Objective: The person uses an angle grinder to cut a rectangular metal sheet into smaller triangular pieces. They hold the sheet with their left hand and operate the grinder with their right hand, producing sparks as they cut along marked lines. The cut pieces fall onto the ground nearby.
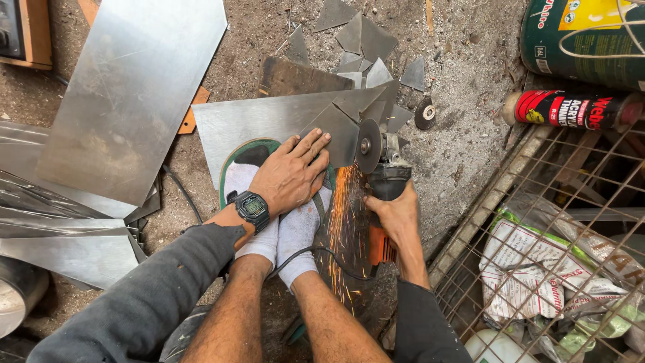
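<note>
Soft, even daylight fills the frame, bright without harsh shadows; only faint, diffuse shade sits under the metal sheets and beneath the forearms at the bottom. The big steel sheet [131,87] in the upper left throws a pale, milky glare, and the orange sparks [342,215] at the centre glow as streaks. Focus is sharp across the middle, while the wide lens bends and stretches things toward the corners, most at the bottom edge.
</note>
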